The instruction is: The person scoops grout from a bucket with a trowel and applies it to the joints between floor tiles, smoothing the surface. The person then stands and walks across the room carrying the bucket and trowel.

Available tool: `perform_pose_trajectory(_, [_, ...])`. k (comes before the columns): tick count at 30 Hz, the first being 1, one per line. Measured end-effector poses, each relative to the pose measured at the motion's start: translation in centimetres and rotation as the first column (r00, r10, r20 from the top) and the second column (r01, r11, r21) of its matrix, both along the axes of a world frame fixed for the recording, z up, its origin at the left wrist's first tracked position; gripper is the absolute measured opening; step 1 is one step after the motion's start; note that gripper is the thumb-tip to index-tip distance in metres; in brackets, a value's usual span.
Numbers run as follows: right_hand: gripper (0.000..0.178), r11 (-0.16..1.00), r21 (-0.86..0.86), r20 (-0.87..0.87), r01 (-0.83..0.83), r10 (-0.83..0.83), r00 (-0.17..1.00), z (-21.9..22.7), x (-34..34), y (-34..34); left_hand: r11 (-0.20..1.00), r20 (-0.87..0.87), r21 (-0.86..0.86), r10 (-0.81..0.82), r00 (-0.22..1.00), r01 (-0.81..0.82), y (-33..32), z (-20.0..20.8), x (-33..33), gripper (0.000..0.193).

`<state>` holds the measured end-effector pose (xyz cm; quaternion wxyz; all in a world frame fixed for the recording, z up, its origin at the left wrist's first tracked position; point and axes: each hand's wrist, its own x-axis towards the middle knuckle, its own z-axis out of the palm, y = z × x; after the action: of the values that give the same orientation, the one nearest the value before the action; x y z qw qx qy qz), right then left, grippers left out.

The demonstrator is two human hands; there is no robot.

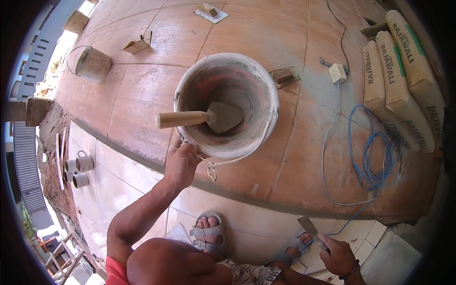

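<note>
In front of me a mortar-crusted bucket stands on the raised orange tile floor. Inside it lies a trowel, its blade down in the bucket and its wooden handle jutting out over the left side of the rim. My left hand is closed on the bucket's near left rim, beside the wire handle. Low on the right, my right hand grips a putty knife by its handle, with the flat blade pointing up and left. The bucket's bottom is mostly hidden under the trowel blade and in shadow.
Paper cement sacks stand at the right. A blue cable lies coiled near them, running to a white socket box. A smaller pail is far left, with several mugs nearer. A step edge crosses before my feet.
</note>
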<state>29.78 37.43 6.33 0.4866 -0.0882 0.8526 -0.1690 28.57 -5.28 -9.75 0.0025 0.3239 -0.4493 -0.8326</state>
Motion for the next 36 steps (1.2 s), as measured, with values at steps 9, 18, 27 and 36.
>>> perform_pose_trajectory(9, [0.043, 0.999, -0.035, 0.041, -0.001, 0.002, 0.999, 0.6, -0.2, 1.5, 0.996, 0.045, 0.049, 0.074, 0.996, -0.076, 1.1, 0.8, 0.8, 0.051])
perform_pose_trajectory(18, [0.050, 0.975, -0.218, 0.017, -0.044, 0.049, 0.999, -0.6, -1.4, 2.8, 0.819, 0.116, -0.562, 0.213, 0.970, -0.113, -3.7, 5.2, 6.5, 0.047])
perform_pose_trajectory(27, [0.043, 0.848, -0.516, -0.191, -0.120, 0.023, 0.981, -3.4, -2.6, 3.2, 0.326, -0.424, -0.887, -0.301, 0.854, -0.326, -0.3, 28.0, 8.9, 0.038])
perform_pose_trajectory(36, [0.049, 0.890, -0.405, -0.477, -0.208, -0.012, 0.879, 3.8, -5.9, 0.1, -0.322, 0.394, -0.912, -0.858, 0.329, 0.254, 9.9, 23.1, 8.2, 0.050])
